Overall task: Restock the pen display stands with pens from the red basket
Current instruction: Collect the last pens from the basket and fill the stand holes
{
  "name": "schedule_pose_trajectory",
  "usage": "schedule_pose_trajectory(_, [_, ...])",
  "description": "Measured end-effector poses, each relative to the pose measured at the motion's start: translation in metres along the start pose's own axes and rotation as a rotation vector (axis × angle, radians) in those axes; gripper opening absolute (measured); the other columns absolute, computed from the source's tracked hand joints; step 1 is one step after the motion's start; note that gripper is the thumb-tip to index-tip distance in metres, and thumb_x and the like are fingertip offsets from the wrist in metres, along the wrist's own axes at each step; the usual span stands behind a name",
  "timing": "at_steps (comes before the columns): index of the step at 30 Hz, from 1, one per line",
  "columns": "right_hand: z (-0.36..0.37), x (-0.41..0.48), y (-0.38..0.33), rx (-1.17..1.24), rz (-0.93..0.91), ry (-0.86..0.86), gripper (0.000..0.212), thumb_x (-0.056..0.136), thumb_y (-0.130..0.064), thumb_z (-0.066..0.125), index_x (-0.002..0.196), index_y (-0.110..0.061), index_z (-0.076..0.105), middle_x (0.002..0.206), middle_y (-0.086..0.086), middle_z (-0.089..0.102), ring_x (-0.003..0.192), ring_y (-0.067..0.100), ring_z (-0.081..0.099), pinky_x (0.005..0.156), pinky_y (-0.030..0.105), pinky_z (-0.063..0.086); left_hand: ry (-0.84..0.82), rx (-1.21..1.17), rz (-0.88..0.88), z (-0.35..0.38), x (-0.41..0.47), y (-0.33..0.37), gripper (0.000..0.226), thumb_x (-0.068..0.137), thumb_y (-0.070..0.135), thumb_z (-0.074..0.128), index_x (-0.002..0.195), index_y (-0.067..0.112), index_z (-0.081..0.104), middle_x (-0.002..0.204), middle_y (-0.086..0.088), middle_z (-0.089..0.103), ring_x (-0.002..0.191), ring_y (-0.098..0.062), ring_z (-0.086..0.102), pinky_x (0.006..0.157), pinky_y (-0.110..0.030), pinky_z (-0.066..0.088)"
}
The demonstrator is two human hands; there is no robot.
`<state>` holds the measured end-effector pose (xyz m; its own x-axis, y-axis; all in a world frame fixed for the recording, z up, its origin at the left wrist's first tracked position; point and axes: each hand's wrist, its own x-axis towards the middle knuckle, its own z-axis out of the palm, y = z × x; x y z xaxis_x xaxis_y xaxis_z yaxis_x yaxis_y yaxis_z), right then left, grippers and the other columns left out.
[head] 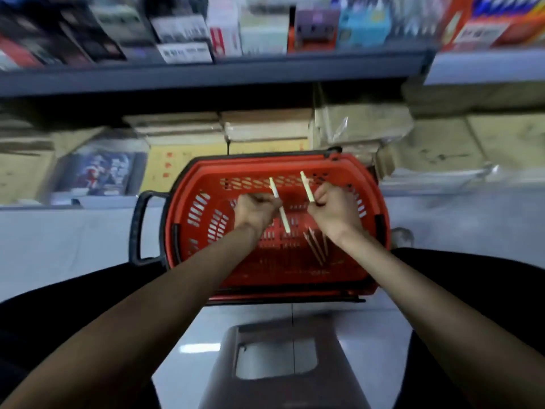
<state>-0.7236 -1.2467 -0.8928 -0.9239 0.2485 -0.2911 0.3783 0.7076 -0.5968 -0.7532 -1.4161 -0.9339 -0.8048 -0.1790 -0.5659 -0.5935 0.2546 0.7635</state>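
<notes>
The red basket (194, 211) stands on the floor below me, its black handle at the left. Above its middle, my left hand (255, 209) grips a white pen (284, 219) that slants up and away from me. My right hand (331, 209) grips a second white pen (306, 187), whose upper end points toward the basket's far wall. Several thin pens (317, 245) lie on the basket floor under my right wrist. No pen display stand is recognisable in this blurred view.
A grey shelf edge (206, 75) runs across above the basket, with blurred boxed goods on it. Stacked cardboard boxes and packs (265, 125) fill the low shelf behind the basket. A dark stool (283, 364) sits between my knees.
</notes>
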Motion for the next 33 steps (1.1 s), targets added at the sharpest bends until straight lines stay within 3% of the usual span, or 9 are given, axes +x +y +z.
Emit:
schedule_pose_trajectory(5, [-0.079,-0.057,-0.077,0.231,-0.203,0.061,0.021,0.100,-0.018,0.056,0.081,-0.021,0.048,0.067,-0.002,0.054,0.058,0.016,0.051,0.052,0.029,0.034,-0.144,-0.171,0.252,-0.045,-0.099,0.075,0.004,0.090,0.002,0.074,0.089,-0.001,0.075,0.077,-0.015,0.075,0.069,-0.022,0.069,0.072,-0.032,0.055])
schedule_pose_trajectory(8, [-0.121,-0.087,-0.119,0.384,-0.255,0.096,0.020,0.102,-0.025,0.050,0.092,-0.011,0.060,0.074,0.002,0.056,0.069,0.022,0.054,0.060,0.035,0.037,-0.187,-0.226,0.375,-0.071,-0.149,0.113,0.010,0.093,0.006,0.073,0.097,-0.003,0.075,0.079,-0.010,0.077,0.071,-0.018,0.071,0.070,-0.030,0.058])
schedule_pose_trajectory(12, [-0.166,-0.121,-0.158,0.552,-0.317,0.082,0.009,0.093,-0.022,0.072,0.099,-0.016,0.075,0.080,-0.006,0.070,0.073,0.003,0.068,0.062,0.022,0.050,-0.188,-0.281,0.512,-0.099,-0.198,0.162,0.008,0.094,0.005,0.070,0.096,0.005,0.078,0.085,-0.009,0.079,0.080,-0.020,0.075,0.075,-0.035,0.060])
schedule_pose_trajectory(14, [-0.182,-0.131,-0.172,0.579,-0.356,0.112,0.009,0.090,-0.021,0.078,0.098,-0.020,0.076,0.081,-0.002,0.074,0.077,0.008,0.071,0.070,0.029,0.058,-0.174,-0.298,0.558,-0.113,-0.217,0.184,0.008,0.095,0.008,0.072,0.098,0.004,0.077,0.087,-0.013,0.079,0.080,-0.022,0.077,0.075,-0.035,0.061])
schedule_pose_trajectory(16, [-0.198,-0.141,-0.185,0.574,-0.396,0.123,0.010,0.088,-0.021,0.081,0.096,-0.022,0.075,0.077,0.004,0.072,0.073,0.012,0.069,0.070,0.036,0.056,-0.175,-0.333,0.610,-0.126,-0.235,0.206,0.009,0.094,0.008,0.074,0.098,0.001,0.076,0.091,-0.017,0.079,0.084,-0.025,0.078,0.073,-0.033,0.063])
schedule_pose_trajectory(20, [-0.230,-0.157,-0.211,0.578,-0.482,0.138,0.013,0.084,-0.024,0.086,0.086,-0.024,0.073,0.078,0.002,0.072,0.053,-0.001,0.062,0.054,0.023,0.049,-0.145,-0.297,0.710,-0.145,-0.262,0.249,0.012,0.091,0.013,0.079,0.096,0.003,0.077,0.091,-0.008,0.080,0.089,-0.020,0.078,0.069,-0.032,0.062])
schedule_pose_trajectory(24, [-0.261,-0.166,-0.234,0.554,-0.559,0.214,0.016,0.081,-0.022,0.088,0.084,-0.028,0.074,0.076,0.002,0.074,0.063,0.011,0.070,0.058,0.030,0.058,-0.152,-0.307,0.760,-0.155,-0.283,0.284,0.013,0.088,0.017,0.082,0.094,0.006,0.077,0.082,-0.006,0.079,0.079,-0.017,0.078,0.059,-0.023,0.055])
schedule_pose_trajectory(29, [-0.300,-0.166,-0.259,0.605,-0.528,0.268,0.010,0.080,-0.014,0.088,0.085,-0.015,0.079,0.073,0.001,0.077,0.064,0.014,0.074,0.068,0.032,0.062,-0.210,-0.374,0.793,-0.160,-0.295,0.315,0.014,0.091,0.018,0.078,0.101,0.008,0.080,0.092,-0.010,0.080,0.088,-0.020,0.079,0.070,-0.028,0.057])
schedule_pose_trajectory(33, [-0.325,-0.165,-0.272,0.597,-0.527,0.320,0.011,0.078,-0.014,0.089,0.080,-0.021,0.080,0.073,-0.007,0.078,0.072,0.006,0.075,0.069,0.020,0.058,-0.196,-0.335,0.865,-0.158,-0.297,0.334,0.013,0.092,0.010,0.076,0.103,0.003,0.080,0.089,-0.011,0.080,0.081,-0.017,0.078,0.069,-0.025,0.057])
